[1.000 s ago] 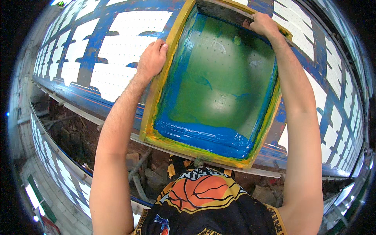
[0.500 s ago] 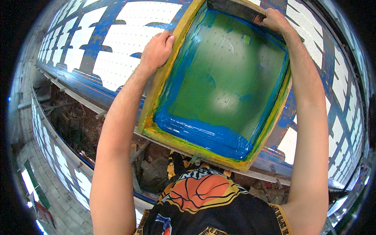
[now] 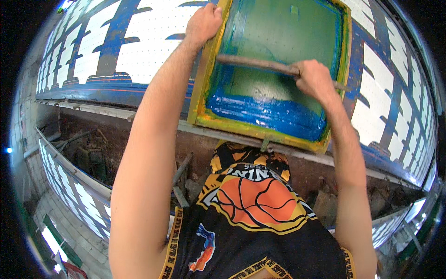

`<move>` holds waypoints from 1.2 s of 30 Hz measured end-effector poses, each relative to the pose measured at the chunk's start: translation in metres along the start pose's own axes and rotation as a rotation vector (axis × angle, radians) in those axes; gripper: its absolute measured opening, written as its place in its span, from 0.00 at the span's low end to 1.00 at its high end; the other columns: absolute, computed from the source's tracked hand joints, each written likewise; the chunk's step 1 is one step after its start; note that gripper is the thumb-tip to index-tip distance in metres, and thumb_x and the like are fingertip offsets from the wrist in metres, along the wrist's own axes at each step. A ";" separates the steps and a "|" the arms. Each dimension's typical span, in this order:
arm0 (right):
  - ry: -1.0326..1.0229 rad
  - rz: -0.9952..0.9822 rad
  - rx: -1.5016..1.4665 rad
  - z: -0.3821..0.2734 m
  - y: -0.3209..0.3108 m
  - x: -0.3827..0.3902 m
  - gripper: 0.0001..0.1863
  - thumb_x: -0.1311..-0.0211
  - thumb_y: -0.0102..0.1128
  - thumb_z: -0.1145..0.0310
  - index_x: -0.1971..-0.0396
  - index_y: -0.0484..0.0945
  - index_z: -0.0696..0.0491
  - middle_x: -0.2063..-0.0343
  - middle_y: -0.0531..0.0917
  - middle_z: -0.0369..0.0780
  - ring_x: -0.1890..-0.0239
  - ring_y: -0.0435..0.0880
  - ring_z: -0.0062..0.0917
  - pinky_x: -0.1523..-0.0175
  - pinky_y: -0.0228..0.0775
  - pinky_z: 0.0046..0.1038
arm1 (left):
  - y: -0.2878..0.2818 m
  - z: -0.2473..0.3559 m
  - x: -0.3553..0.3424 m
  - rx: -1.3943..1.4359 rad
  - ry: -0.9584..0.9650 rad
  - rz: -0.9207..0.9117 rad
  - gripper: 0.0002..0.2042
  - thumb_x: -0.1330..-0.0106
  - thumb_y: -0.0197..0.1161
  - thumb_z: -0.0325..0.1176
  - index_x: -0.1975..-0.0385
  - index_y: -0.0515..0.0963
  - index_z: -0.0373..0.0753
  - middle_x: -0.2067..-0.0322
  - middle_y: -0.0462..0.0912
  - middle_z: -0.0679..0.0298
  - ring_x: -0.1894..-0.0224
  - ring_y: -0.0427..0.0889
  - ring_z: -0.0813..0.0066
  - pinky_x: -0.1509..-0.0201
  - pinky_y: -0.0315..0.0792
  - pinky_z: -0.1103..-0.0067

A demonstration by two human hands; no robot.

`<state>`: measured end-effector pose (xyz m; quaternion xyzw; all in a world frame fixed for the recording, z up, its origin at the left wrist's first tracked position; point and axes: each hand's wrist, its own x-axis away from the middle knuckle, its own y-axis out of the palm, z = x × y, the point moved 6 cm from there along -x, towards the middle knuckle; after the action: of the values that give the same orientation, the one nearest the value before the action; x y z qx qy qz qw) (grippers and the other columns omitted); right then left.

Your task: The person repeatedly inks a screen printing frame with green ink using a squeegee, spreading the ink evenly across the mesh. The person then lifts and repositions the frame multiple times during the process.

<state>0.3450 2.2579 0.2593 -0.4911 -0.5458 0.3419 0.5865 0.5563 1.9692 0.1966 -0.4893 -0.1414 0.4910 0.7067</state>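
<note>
A screen-printing frame (image 3: 203, 83) with a yellow-stained wooden rim lies over the long table in front of me. Its mesh (image 3: 278, 39) is green, and wet blue ink (image 3: 269, 114) pools along the near end. My left hand (image 3: 204, 23) is closed on the frame's left rim, toward the far end. Across the mesh lies a squeegee (image 3: 260, 63) with a long brownish bar, slightly slanted. My right hand (image 3: 316, 80) grips it right of its middle; its lower edge is hard to make out.
White dotted sheets (image 3: 155, 42) with dark cutout shapes lie in rows on the blue-stained table (image 3: 111, 88), both sides of the frame. A metal rail (image 3: 158, 122) runs along its near edge. Below is a gap with debris (image 3: 93, 160). Another sheet-covered table (image 3: 69, 183) stands lower left.
My right hand has come from the frame's far right corner down to its middle, with the squeegee. The frame now sits farther up the picture and looks less tilted; my left hand stays on its rim.
</note>
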 end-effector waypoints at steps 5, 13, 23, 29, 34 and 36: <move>0.014 0.047 -0.087 -0.063 0.035 0.097 0.22 0.46 0.67 0.74 0.50 0.91 0.44 0.61 0.91 0.48 0.57 0.91 0.46 0.51 0.84 0.48 | 0.010 -0.007 -0.008 0.019 0.072 0.067 0.22 0.20 0.49 0.45 0.56 0.81 0.29 0.57 0.85 0.32 0.50 0.84 0.31 0.44 0.77 0.48; 0.013 0.137 -0.132 -0.073 0.034 0.119 0.20 0.48 0.68 0.73 0.53 0.91 0.44 0.66 0.91 0.47 0.59 0.91 0.46 0.52 0.84 0.47 | 0.008 -0.001 -0.005 0.074 0.035 -0.001 0.23 0.21 0.52 0.47 0.51 0.81 0.30 0.54 0.87 0.35 0.47 0.84 0.33 0.41 0.77 0.49; 0.051 0.074 -0.128 -0.085 0.055 0.154 0.24 0.47 0.66 0.78 0.48 0.89 0.47 0.55 0.90 0.43 0.53 0.90 0.41 0.49 0.84 0.44 | 0.005 -0.005 -0.010 0.011 -0.031 -0.068 0.26 0.25 0.57 0.54 0.45 0.83 0.36 0.50 0.89 0.43 0.44 0.86 0.41 0.37 0.78 0.55; -0.129 0.167 -0.263 -0.091 0.073 0.188 0.27 0.39 0.70 0.69 0.39 0.79 0.58 0.41 0.84 0.48 0.37 0.83 0.42 0.32 0.75 0.45 | -0.004 -0.003 -0.006 -0.025 -0.036 -0.060 0.26 0.26 0.60 0.55 0.47 0.84 0.35 0.50 0.89 0.45 0.44 0.87 0.44 0.38 0.78 0.59; -0.231 0.176 -0.519 -0.048 0.067 0.225 0.30 0.31 0.71 0.58 0.35 0.77 0.59 0.38 0.81 0.51 0.33 0.79 0.48 0.26 0.70 0.45 | -0.004 -0.009 0.002 -0.019 -0.110 -0.106 0.27 0.25 0.61 0.57 0.48 0.84 0.35 0.51 0.90 0.46 0.44 0.87 0.46 0.38 0.78 0.60; -0.039 0.254 -0.682 0.006 0.065 0.227 0.26 0.30 0.69 0.60 0.38 0.79 0.59 0.43 0.82 0.50 0.38 0.81 0.48 0.31 0.74 0.44 | -0.006 -0.008 0.001 -0.041 -0.117 -0.105 0.27 0.25 0.61 0.57 0.48 0.84 0.35 0.52 0.90 0.46 0.45 0.88 0.47 0.39 0.78 0.61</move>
<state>0.3866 2.4902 0.2661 -0.7158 -0.5740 0.2197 0.3315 0.5653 1.9658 0.1972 -0.4660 -0.2182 0.4780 0.7119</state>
